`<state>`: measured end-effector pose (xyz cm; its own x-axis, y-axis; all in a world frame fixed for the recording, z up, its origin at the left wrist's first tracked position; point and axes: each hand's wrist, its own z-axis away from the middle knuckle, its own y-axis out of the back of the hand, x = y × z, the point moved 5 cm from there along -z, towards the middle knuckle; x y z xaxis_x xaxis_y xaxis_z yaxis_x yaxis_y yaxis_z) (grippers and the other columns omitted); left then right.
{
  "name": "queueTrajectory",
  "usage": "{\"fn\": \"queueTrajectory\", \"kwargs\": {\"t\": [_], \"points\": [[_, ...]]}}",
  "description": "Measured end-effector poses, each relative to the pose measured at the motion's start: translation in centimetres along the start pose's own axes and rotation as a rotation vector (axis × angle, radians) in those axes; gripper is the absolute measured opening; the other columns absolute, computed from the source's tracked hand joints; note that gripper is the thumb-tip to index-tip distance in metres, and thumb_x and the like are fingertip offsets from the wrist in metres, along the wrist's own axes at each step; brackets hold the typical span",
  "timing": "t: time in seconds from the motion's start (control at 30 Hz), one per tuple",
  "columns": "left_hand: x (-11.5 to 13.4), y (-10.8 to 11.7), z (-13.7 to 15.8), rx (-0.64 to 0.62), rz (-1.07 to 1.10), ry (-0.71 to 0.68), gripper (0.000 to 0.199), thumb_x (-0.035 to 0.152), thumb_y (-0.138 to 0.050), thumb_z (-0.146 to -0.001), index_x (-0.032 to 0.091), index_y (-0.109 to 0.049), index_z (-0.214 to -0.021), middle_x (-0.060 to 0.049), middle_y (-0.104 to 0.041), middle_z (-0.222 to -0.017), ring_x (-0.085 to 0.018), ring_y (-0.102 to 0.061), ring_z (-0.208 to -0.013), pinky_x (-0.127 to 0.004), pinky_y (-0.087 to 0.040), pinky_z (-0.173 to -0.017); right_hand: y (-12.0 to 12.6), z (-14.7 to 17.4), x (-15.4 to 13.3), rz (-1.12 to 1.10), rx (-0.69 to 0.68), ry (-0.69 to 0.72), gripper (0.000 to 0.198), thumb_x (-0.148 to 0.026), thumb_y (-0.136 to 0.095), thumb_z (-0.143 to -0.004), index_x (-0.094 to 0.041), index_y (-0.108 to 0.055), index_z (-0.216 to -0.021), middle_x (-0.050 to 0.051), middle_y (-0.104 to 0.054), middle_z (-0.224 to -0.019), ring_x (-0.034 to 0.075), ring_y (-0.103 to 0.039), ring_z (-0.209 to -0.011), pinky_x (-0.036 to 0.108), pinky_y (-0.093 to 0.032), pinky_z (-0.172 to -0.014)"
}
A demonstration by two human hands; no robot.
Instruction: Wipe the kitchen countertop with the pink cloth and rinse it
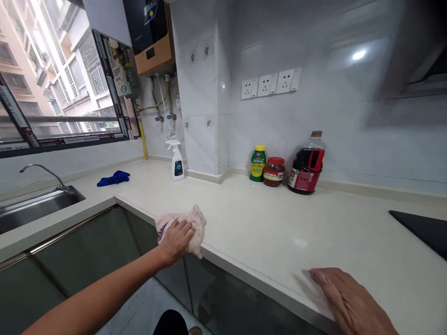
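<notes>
A pale pink cloth (197,228) lies bunched on the front edge of the white countertop (251,223), one corner hanging over it. My left hand (178,241) presses down on the cloth with bent fingers, gripping it against the surface. At the lower right, my right hand (352,298) is at the counter's front edge, holding nothing visible. Its fingers look stretched out, though some are hidden behind the back of the hand. Whether it touches the counter I cannot tell.
Against the wall stand a white spray bottle (177,163), a green bottle (258,164), a red-lidded jar (274,172) and a large dark sauce bottle (305,170). A blue cloth (113,178) lies near the sink (42,204). A black cooktop (422,228) edges in at right.
</notes>
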<state>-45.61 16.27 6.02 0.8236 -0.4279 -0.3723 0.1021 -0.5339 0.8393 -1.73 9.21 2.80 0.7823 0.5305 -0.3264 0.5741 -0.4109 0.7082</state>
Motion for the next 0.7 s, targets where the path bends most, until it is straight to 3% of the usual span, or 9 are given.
{"fn": "queueTrajectory", "kwargs": {"t": [0.13,0.27,0.4,0.5,0.6,0.7], "points": [[4.2,0.9,-1.6,0.055,0.021,-0.062,0.038,0.035,-0.068,-0.083,0.020,-0.057,-0.116,-0.016,-0.064,-0.123,-0.032,-0.058,-0.113,-0.051,-0.042,-0.096,-0.3,0.6,-0.6,0.001,0.047,0.007,0.044,-0.044,-0.034,-0.101,-0.023,-0.071,-0.112,0.010,-0.071,-0.107,0.024,-0.064,-0.097,0.039,-0.051,-0.087],[8.6,2.1,-3.2,0.116,0.011,-0.127,0.036,0.032,-0.067,-0.082,0.018,-0.058,-0.114,-0.016,-0.066,-0.119,-0.032,-0.060,-0.109,-0.052,-0.042,-0.095,-0.2,0.9,-0.2,-0.136,0.123,-0.067,0.046,-0.049,-0.033,-0.101,-0.026,-0.073,-0.102,0.007,-0.071,-0.096,0.023,-0.064,-0.093,0.038,-0.052,-0.085],[14.4,3.6,-5.1,0.182,-0.007,-0.206,0.021,0.030,-0.060,-0.089,0.018,-0.060,-0.107,-0.013,-0.068,-0.112,-0.028,-0.061,-0.101,-0.047,-0.044,-0.088,1.1,-0.1,-0.6,-0.287,0.149,-0.122,0.044,-0.055,-0.038,-0.100,-0.029,-0.073,-0.095,0.006,-0.069,-0.086,0.022,-0.064,-0.087,0.034,-0.055,-0.075],[19.0,4.6,-6.6,0.249,-0.014,-0.219,0.016,0.028,-0.055,-0.094,0.018,-0.060,-0.106,-0.010,-0.068,-0.109,-0.026,-0.060,-0.097,-0.046,-0.045,-0.085,2.6,-0.1,-2.3,-0.325,0.202,-0.178,0.040,-0.051,-0.040,-0.102,-0.027,-0.072,-0.097,0.006,-0.069,-0.092,0.022,-0.065,-0.090,0.033,-0.055,-0.075],[23.9,5.3,-8.2,0.324,0.015,-0.214,0.013,0.028,-0.052,-0.097,0.019,-0.061,-0.104,-0.007,-0.067,-0.103,-0.025,-0.060,-0.095,-0.045,-0.044,-0.084,3.3,2.2,-4.6,-0.354,0.286,-0.187,0.035,-0.042,-0.040,-0.104,-0.025,-0.070,-0.107,0.007,-0.069,-0.104,0.021,-0.065,-0.098,0.031,-0.054,-0.082],[28.9,5.8,-9.7,0.394,0.077,-0.221,0.015,0.026,-0.048,-0.100,0.020,-0.062,-0.102,-0.007,-0.066,-0.100,-0.025,-0.060,-0.095,-0.044,-0.043,-0.080,2.9,7.2,-5.8,-0.322,0.419,-0.163,0.032,-0.038,-0.042,-0.104,-0.024,-0.071,-0.105,0.007,-0.070,-0.103,0.021,-0.065,-0.100,0.032,-0.053,-0.084]]}}
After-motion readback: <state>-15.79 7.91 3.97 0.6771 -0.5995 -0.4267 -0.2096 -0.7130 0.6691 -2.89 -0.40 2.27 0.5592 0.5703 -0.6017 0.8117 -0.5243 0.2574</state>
